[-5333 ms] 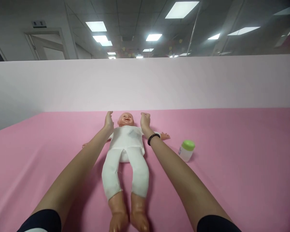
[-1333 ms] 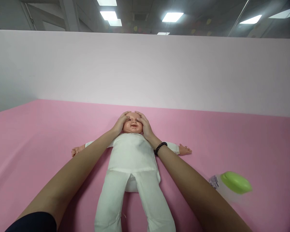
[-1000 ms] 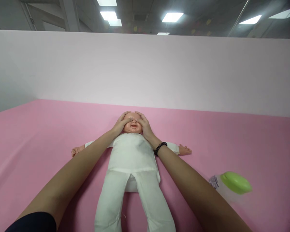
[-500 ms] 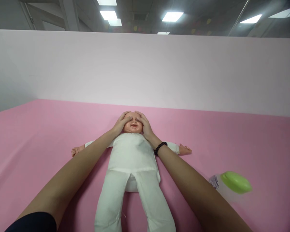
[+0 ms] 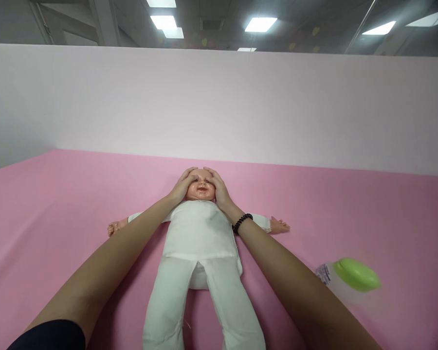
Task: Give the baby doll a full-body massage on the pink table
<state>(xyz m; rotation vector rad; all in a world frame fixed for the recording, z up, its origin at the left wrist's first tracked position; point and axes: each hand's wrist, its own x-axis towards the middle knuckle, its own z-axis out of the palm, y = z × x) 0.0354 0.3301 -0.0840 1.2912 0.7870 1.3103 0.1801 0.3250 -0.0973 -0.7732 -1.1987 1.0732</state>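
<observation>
A baby doll with a cloth body in white lies on its back, legs toward me and arms spread. My left hand cups one side of the doll's head, its thumb resting by the eye. On the other side, my right hand curves round the head in the same way, fingers up along the crown. Both hands touch the head, and the doll's mouth and cheeks show between them. A black coiled band circles my right wrist.
Pink sheeting lies under the doll. A clear bottle with a light green cap lies to the right, partly behind my right forearm. A white panel rises along the back edge.
My left thumb has shifted slightly outward on the doll's brow. The doll and the bottle stay where they were.
</observation>
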